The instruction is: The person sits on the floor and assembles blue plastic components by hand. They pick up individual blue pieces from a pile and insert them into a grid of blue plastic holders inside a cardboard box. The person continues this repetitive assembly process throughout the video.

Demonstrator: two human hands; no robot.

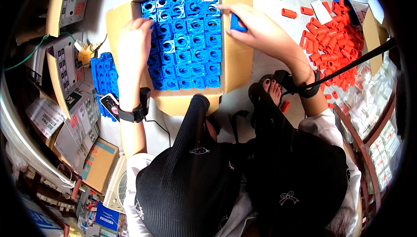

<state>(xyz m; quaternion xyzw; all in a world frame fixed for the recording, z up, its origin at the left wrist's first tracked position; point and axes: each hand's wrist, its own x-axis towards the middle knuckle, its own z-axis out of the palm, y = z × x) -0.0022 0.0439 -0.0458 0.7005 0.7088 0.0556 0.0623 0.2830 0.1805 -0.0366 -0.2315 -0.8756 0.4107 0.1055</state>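
"So, how many boxes are found between the hands?"

"One cardboard box (236, 70), its flaps folded outward. Blue parts (198, 41) with round openings are packed inside in five columns and about seven rows; an exact count is prevented by the left hand (137, 37)."

"How are the hands held?"

"The left one's fingers are bunched over the leftmost column; whether anything is pinched cannot be told. By the right hand (255, 25), one blue piece (237, 23) is gripped between thumb and fingers, the index finger being stretched toward the upper-right parts."

"And around them?"

"Red cylinders (336, 46) are heaped at the right, too many to be counted; four are scattered at the heap's upper left. One white card (321, 12) is laid on it. One phone (109, 106) is seen beside one blue stack (102, 74)."
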